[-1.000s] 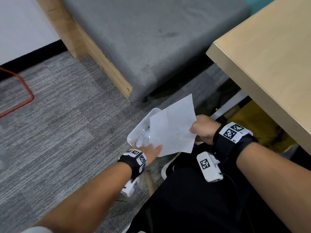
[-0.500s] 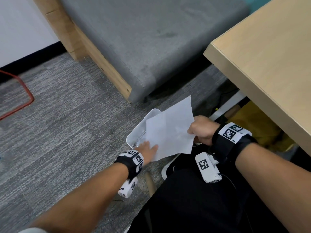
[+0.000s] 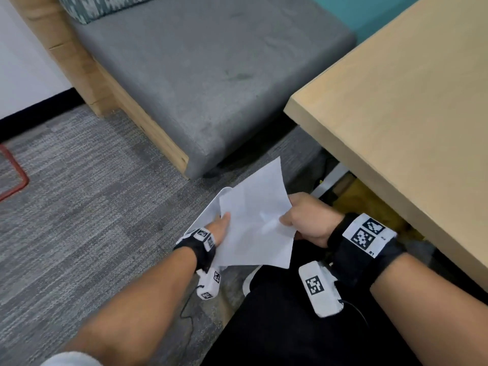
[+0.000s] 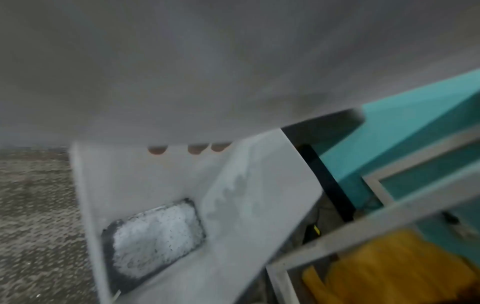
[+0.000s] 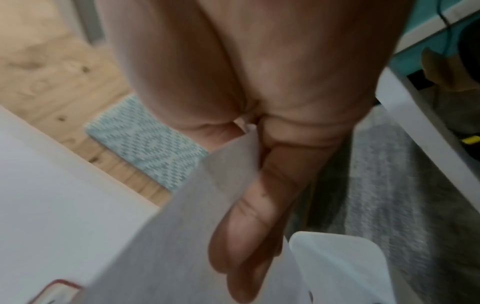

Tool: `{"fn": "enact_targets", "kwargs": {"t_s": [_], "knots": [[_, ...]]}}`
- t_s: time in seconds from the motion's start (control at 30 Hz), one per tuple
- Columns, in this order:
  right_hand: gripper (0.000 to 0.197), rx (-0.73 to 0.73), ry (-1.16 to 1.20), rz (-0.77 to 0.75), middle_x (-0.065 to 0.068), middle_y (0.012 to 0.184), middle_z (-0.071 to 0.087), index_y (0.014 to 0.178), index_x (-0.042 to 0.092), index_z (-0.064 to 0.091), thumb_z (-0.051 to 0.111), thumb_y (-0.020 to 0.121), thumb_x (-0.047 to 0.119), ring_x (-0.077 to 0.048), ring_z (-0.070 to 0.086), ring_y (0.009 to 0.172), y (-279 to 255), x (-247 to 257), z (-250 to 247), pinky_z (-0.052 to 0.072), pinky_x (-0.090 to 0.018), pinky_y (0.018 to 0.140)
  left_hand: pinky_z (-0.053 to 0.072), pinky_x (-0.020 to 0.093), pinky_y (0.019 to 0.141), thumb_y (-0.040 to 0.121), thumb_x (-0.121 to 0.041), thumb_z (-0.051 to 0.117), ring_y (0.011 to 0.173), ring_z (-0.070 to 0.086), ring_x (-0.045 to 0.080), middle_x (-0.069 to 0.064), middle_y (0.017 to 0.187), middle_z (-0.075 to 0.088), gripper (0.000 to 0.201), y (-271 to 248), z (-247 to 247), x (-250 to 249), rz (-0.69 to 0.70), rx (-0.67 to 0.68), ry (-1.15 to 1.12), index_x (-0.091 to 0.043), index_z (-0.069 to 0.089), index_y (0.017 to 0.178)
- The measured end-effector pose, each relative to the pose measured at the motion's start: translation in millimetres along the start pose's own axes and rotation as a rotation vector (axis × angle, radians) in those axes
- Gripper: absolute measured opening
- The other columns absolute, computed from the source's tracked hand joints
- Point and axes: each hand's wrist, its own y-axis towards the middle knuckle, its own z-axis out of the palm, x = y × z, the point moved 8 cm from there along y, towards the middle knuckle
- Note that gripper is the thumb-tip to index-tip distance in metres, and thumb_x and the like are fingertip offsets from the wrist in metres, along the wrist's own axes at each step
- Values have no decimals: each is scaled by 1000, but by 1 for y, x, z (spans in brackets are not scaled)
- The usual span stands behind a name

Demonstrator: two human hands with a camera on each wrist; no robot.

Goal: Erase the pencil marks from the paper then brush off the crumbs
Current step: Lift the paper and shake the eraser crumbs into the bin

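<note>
White paper (image 3: 253, 220) pinched by right hand (image 3: 307, 220); left hand (image 3: 220, 228) fingers flat against it (over bin (image 4: 233, 205))

Grey carpet (image 3: 92, 207), woven, in tile pattern. Bench (image 3: 200, 83) with grey seat pad on pale wood frame (image 3: 148, 122); patterned teal cushion (image 3: 105, 6) at its back. Light wood table (image 3: 412, 122) at right, white leg (image 3: 330, 180) beneath. White wall (image 3: 21, 75) with black skirting (image 3: 34, 112). Teal wall (image 3: 369, 14) behind. Red frame (image 3: 15, 180) at left edge.
</note>
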Motion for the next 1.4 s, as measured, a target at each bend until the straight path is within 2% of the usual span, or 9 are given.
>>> {"fn": "enact_targets", "kwargs": {"t_s": [0.2,0.4,0.47,0.6,0.8,1.03,1.13,1.2,1.4], "knots": [[40,133,-29,-241,2,116,72,118,19,67,45,91,0,-19,68,108,-109,28,2,53,-49,95,50,38,82,82,-79,47,87,70,28,9,94,76,68,-70,-79,-6,96,-203,-341,-19,77,94],[31,10,97,-343,16,123,67,122,36,64,48,101,21,-4,59,120,-222,24,-23,40,-38,109,51,44,93,78,-36,74,97,71,25,6,106,76,19,-212,-118,-49,416,-109,-380,-31,81,95],[31,-49,133,-427,16,127,64,128,38,60,47,101,28,-3,56,124,-264,20,-36,37,-35,112,59,43,82,64,-49,89,95,74,26,4,101,78,40,-261,-110,-85,554,-100,-237,-39,77,101],[38,-286,217,-503,9,114,73,112,44,68,58,91,14,-11,67,111,-336,-1,-86,53,-19,86,61,33,64,80,-16,73,82,76,31,7,92,78,25,-334,-75,-184,916,-145,-263,-30,75,102],[34,-970,190,-334,7,89,78,106,28,68,73,81,5,-12,74,76,-407,-107,-209,60,-35,62,59,49,74,92,-15,69,82,74,25,-1,94,78,71,-369,54,-331,1178,72,155,-42,30,145],[85,-1008,-75,36,-9,92,63,143,21,28,78,74,16,-23,57,51,-373,-165,-283,48,-30,42,38,26,53,89,-30,71,65,56,15,1,80,61,106,-325,152,-404,1065,-112,809,-39,-12,155],[103,-922,-319,208,-6,102,61,152,19,8,77,77,28,-19,58,64,-357,-165,-284,49,-30,48,44,26,69,89,-32,71,90,62,20,6,116,64,97,-320,172,-416,1037,-153,1046,-36,3,158],[82,-848,-565,291,-3,116,63,148,15,30,71,80,38,-20,64,89,-350,-162,-284,55,-31,70,42,29,97,89,-38,70,126,52,23,2,146,49,81,-309,180,-418,977,-184,1235,-32,24,156],[49,-731,-682,267,0,126,61,130,19,58,64,87,41,-21,58,113,-336,-168,-290,49,-33,95,32,32,111,92,-58,56,140,39,23,-1,156,38,71,-290,182,-415,872,-225,1523,-26,37,152]]}}
